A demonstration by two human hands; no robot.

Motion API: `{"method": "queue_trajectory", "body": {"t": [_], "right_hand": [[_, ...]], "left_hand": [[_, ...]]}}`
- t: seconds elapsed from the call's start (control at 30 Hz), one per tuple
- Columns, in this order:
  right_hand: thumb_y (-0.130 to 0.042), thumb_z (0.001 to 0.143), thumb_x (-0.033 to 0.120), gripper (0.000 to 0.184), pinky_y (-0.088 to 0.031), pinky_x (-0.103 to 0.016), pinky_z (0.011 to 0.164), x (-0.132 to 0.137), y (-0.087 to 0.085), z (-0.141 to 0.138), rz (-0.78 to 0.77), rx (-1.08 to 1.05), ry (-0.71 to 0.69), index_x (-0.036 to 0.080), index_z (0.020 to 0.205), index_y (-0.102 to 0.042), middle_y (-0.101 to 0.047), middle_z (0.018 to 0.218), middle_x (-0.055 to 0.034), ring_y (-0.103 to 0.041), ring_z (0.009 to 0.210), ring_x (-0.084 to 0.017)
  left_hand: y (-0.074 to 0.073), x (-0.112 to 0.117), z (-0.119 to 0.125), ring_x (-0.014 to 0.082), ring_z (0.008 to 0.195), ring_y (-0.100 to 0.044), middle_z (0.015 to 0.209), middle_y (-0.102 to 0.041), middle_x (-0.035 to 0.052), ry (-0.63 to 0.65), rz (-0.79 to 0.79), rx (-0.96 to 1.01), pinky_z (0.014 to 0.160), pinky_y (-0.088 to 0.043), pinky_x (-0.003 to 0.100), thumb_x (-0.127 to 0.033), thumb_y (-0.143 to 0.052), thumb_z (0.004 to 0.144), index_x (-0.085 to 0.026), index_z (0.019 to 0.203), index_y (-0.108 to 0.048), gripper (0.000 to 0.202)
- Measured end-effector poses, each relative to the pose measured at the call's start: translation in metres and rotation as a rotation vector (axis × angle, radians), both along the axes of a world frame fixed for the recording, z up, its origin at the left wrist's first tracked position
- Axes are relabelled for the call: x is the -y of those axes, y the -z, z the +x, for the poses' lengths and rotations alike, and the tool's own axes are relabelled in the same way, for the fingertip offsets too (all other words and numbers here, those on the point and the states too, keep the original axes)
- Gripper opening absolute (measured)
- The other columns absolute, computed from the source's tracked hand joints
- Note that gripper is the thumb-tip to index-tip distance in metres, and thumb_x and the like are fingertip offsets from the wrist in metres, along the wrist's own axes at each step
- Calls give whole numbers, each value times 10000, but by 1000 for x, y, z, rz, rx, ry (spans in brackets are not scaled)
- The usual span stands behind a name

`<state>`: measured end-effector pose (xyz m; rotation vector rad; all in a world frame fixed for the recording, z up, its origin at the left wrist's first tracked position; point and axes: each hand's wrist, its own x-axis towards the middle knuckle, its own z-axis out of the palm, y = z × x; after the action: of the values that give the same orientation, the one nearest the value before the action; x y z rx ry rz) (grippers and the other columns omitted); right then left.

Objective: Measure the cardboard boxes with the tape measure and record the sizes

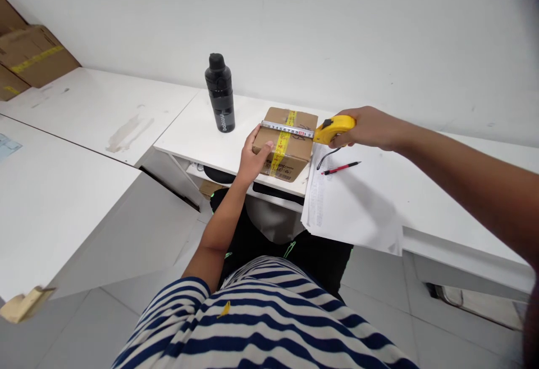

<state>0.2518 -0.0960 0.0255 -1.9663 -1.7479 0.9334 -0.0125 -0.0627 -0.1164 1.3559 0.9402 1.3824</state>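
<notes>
A small cardboard box (300, 151) with yellow printed tape around it sits on the white desk. My left hand (254, 158) grips the box's left side, thumb on the front face and fingertips near the top left edge. Across the box's top lies the pulled-out blade of a yellow tape measure (337, 127), numbers facing up. My right hand (365, 127) is wrapped around the tape measure's case, which touches the box's right edge. A dark wrist strap hangs from the case over the papers. Whether my left fingers also pin the blade's end is hard to see.
A black water bottle (220, 99) stands behind and left of the box. Paper sheets (357, 206) lie to the right, with a red pen (341, 168) on them. Larger cardboard boxes (40, 54) are stacked far left. A white wall (295, 32) backs the desk.
</notes>
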Motion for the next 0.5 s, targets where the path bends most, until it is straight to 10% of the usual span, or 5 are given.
{"method": "queue_trajectory", "body": {"t": [0.33, 0.5], "right_hand": [[-926, 537, 448, 794, -583, -414, 716, 31, 27, 30, 122, -205, 131, 311, 1214, -536, -738, 1077, -36, -686, 885, -260], [-865, 620, 546, 553, -571, -471, 930, 64, 58, 39, 210, -167, 136, 272, 1048, -647, -751, 1097, -56, -699, 1035, -292]], "left_hand": [[-1, -15, -15, 248, 1250, -674, 1469, -627, 120, 57, -22, -35, 1054, -554, 372, -558, -752, 807, -246, 1415, -583, 704], [-5, -31, -30, 265, 1230, -672, 1413, -657, 133, 121, 13, -96, 1039, -544, 368, -610, -745, 765, -207, 1295, -656, 672]]}}
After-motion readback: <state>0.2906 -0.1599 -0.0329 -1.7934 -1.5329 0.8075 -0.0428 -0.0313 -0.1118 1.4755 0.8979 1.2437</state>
